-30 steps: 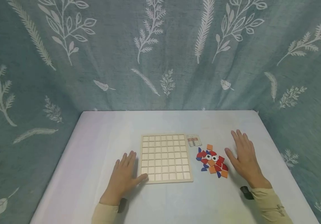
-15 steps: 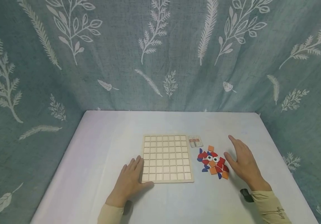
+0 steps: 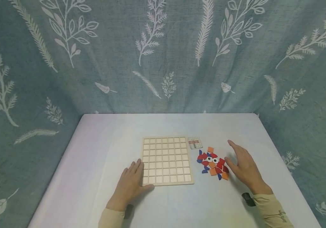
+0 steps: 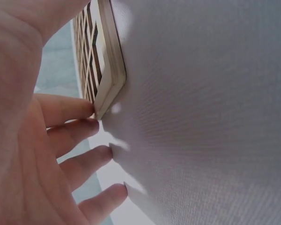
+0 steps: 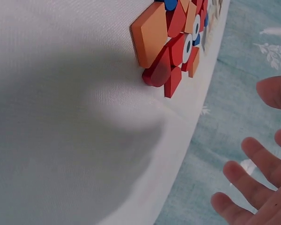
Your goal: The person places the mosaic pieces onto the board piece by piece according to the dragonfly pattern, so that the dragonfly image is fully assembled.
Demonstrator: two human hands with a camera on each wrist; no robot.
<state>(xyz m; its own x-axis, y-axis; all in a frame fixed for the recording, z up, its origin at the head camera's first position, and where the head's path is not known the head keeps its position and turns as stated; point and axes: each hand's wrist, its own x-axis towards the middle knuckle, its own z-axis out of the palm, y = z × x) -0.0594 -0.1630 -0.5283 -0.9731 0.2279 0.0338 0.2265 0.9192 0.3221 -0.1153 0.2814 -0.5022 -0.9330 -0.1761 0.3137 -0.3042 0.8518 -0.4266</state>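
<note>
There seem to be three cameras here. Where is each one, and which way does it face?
Head: worn on the head, facing forward and down at the table, grid board and coloured pieces; left hand, right hand and both sleeves show.
Left wrist: worn there, facing the board's corner; the left hand's palm and fingers show.
Right wrist: worn there, facing across the table to the pieces and patterned cloth; only part of the right hand shows.
Shared: the head and left wrist views both show the board.
</note>
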